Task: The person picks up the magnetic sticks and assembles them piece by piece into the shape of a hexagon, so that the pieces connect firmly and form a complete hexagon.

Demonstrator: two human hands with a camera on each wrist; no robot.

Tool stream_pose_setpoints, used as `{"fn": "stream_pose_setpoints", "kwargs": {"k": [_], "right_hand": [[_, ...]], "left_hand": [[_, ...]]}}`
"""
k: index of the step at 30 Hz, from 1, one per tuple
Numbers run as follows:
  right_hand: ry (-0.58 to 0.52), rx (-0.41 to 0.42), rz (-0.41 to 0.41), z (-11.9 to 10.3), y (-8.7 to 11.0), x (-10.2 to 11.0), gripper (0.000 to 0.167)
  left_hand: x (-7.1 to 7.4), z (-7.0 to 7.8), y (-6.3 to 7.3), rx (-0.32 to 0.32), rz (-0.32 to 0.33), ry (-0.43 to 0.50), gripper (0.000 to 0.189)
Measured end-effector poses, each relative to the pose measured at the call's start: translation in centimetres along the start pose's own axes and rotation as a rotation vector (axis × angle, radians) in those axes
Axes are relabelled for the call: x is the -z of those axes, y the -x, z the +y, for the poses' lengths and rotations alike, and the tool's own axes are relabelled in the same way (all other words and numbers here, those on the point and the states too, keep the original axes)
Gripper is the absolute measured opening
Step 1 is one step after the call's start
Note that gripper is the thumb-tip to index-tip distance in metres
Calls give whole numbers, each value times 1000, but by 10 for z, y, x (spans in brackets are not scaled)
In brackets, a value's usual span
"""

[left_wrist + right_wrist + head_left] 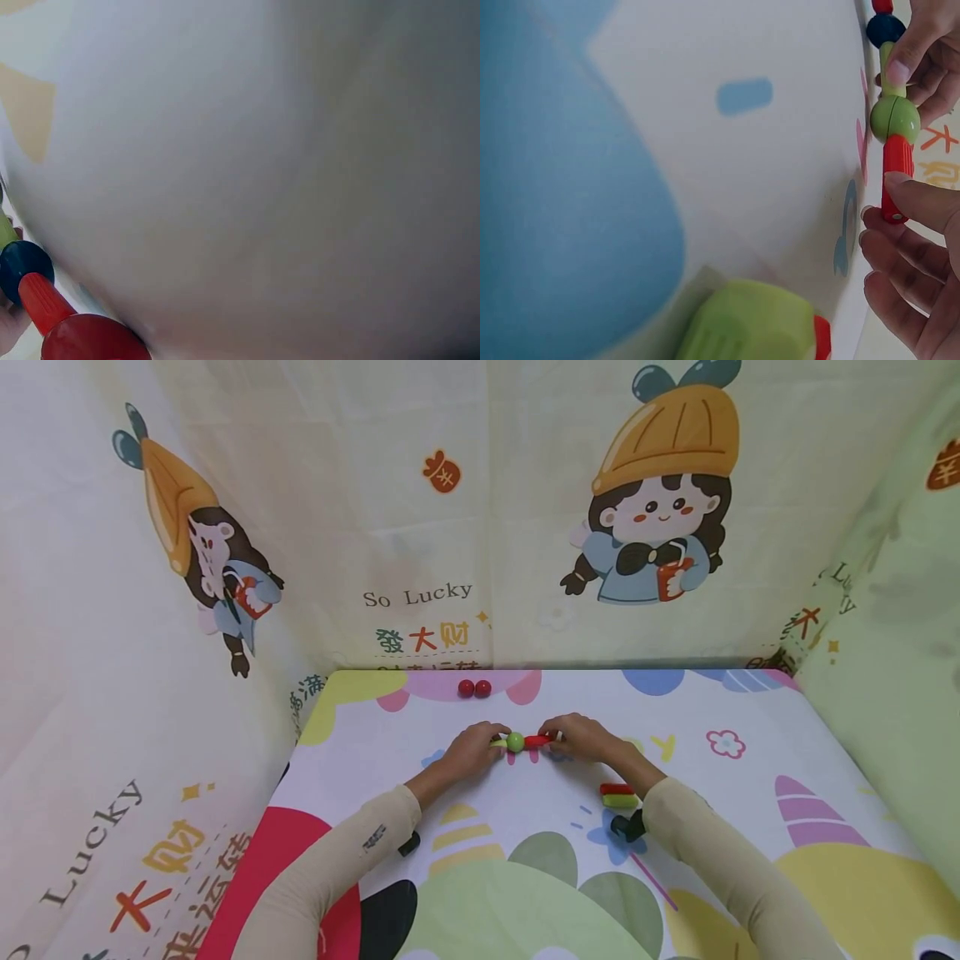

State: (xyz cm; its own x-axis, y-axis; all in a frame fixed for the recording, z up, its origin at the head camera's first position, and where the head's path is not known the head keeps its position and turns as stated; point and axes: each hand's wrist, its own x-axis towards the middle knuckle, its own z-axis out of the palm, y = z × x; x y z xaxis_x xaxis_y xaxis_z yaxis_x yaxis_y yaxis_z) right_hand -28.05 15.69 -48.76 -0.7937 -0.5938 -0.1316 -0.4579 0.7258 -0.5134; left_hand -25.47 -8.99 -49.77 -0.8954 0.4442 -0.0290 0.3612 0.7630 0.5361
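Note:
My left hand (474,749) pinches a light green toy stick (891,67) between thumb and fingers. One end of that stick meets a green ball (514,742); the other meets a dark blue ball (886,30), which the hand hides in the head view. Beyond the blue ball, the left wrist view shows a red stick (43,300) running to a red ball (94,339). My right hand (579,737) pinches a second red stick (898,169) by its outer end, and its inner end sits against the green ball. Both hands are over the table's far middle.
Two red balls (475,688) lie side by side near the table's back edge. By the right forearm are a loose red stick (617,788) and a green stick (619,801), lying together. Printed cloth walls (525,527) surround the patterned table (480,802) at the back and sides.

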Motion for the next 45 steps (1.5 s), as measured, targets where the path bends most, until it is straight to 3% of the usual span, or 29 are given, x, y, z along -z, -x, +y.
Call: {"fn": "stream_pose_setpoints", "kwargs": {"k": [9,17,24,28,36,45], "right_hand": [[-16,-1,-18,-1,-3,0,30],[5,79,1,-3,-11,-3,26],[-2,89,-3,-10,-16,-7,28],[-14,70,-13,-15,-19,-8,29],[-47,-53,0,-21,-23,-6,25],[-175,-91,-19,-14,-29,-6,21]], "left_hand": [[4,2,-4,21,-28,5,38],[8,8,-13,45,-108,-42,46],[7,10,-15,52,-106,-45,40],[5,9,-16,42,-100,-40,36],[4,4,-14,-10,-37,-82,26],[5,2,-13,8,-24,-42,26]]}}
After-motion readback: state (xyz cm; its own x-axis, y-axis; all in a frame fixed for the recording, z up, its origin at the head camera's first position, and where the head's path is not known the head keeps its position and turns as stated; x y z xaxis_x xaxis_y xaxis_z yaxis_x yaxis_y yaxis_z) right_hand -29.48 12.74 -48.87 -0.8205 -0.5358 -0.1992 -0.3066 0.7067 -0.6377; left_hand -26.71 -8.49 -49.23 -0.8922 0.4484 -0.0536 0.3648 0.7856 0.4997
